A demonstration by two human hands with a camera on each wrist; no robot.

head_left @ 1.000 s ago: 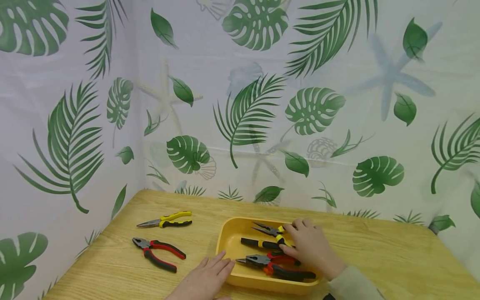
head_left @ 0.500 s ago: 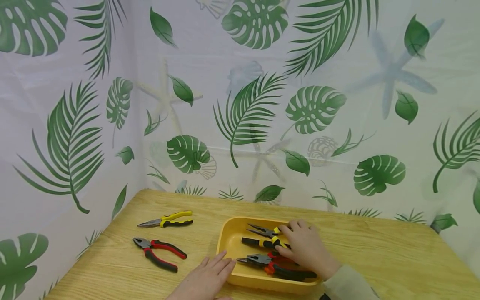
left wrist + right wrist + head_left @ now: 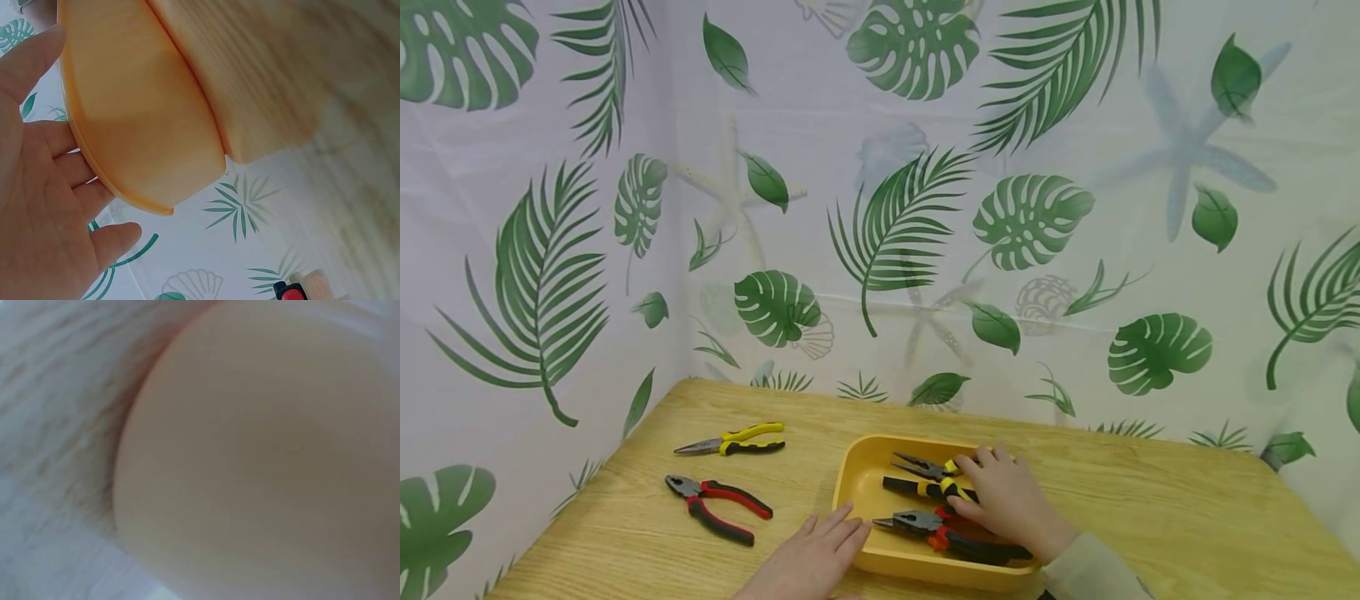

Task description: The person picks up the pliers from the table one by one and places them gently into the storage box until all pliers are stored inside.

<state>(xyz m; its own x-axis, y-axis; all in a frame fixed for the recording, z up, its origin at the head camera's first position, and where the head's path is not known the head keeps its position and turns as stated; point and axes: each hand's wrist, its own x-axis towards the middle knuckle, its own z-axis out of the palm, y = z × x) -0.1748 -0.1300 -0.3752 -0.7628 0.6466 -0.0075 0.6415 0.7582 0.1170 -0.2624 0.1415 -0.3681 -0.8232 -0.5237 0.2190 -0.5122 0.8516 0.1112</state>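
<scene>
My right hand (image 3: 1011, 500) reaches into the yellow tray (image 3: 940, 572) and grips the yellow-and-black handles of needle-nose pliers (image 3: 925, 465), whose jaws point left. Close under these jaws lies a black tool with a yellow band (image 3: 910, 486), partly covered by the handles and hand. Red-and-black combination pliers (image 3: 917, 522) lie nearer the front, with a pointed metal tip showing beside their head. My left hand (image 3: 808, 554) rests its extended fingers on the tray's left front rim; the left wrist view shows the fingers (image 3: 94, 197) against the tray's outer wall (image 3: 137, 112).
On the wooden table (image 3: 625, 517), left of the tray, lie yellow-and-black needle-nose pliers (image 3: 730, 439) and red-and-black combination pliers (image 3: 718, 508). A leaf-printed cloth (image 3: 925, 250) stands behind and at the left. The tray wall (image 3: 262, 456) fills the blurred right wrist view.
My right hand has shifted slightly left inside the tray, and the needle-nose pliers have slid left with it. My left hand stays at the rim.
</scene>
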